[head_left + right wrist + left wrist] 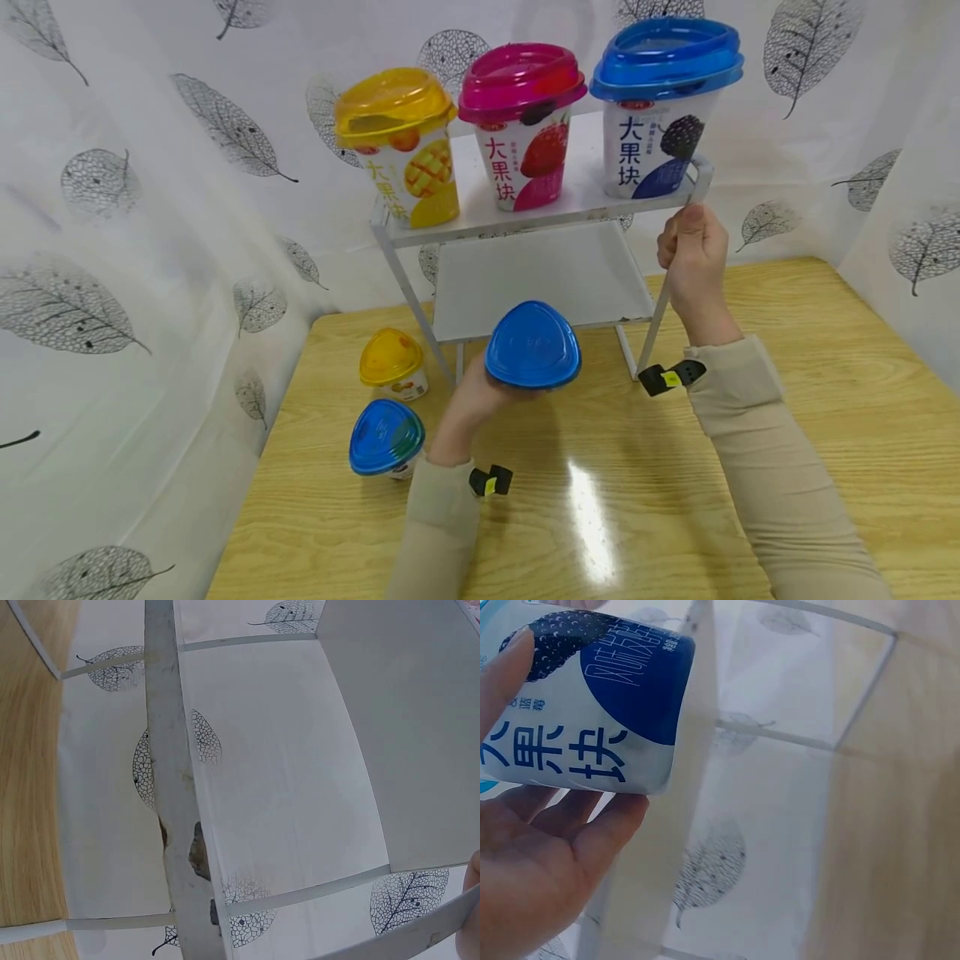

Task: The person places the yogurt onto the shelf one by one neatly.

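My left hand [476, 396] holds a yogurt cup with a blue lid [533, 346] in front of the white rack's lower shelf [540, 279]. In the left wrist view the thumb lies on one side of this cup [637, 682], over its blackberry picture, and the fingers on the other. My right hand [696, 258] grips the rack's right front post [654, 329] just under the top shelf; only a bit of that hand [471, 922] shows at the right wrist view's edge. The lower shelf bears nothing in the head view.
On the top shelf stand a yellow-lidded cup [412, 171], a pink-lidded cup [525, 158] and a blue-lidded cup [652, 142]. Left of the rack, another yellow-lidded cup [392, 360] and blue-lidded cup [386, 437] sit on the wooden table [300, 517]. A leaf-print curtain [187, 250] hangs behind.
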A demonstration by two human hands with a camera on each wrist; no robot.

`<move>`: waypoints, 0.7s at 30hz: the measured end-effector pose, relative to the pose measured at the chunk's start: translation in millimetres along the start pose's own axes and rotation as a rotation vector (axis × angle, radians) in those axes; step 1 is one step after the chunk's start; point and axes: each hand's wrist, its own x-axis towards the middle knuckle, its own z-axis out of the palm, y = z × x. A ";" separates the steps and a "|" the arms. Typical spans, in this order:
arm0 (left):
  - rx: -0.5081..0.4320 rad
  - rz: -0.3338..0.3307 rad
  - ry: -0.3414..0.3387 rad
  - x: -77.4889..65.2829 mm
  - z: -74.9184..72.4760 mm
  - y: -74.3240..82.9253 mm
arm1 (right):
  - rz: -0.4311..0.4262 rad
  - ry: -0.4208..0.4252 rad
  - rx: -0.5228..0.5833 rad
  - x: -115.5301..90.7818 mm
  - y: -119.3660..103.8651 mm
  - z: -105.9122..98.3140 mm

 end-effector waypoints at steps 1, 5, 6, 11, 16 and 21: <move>0.010 0.006 0.005 2.3 0.0 2.7 | 0.000 -0.001 0.002 0.1 -0.2 -0.1; -0.004 0.058 0.019 10.4 -0.6 11.9 | -0.005 -0.004 -0.001 0.4 -0.2 -0.5; 0.001 0.071 0.023 11.9 -0.9 14.0 | -0.006 -0.005 -0.003 0.3 -0.3 -0.8; 0.062 0.080 0.066 15.5 -3.6 23.9 | -0.012 -0.009 -0.005 -0.4 0.6 -0.5; 0.060 0.039 0.143 18.2 -6.2 31.4 | -0.020 -0.006 0.005 -0.6 1.1 0.2; 0.015 0.026 0.243 23.3 -8.0 34.1 | -0.022 -0.003 0.007 -0.4 1.2 0.2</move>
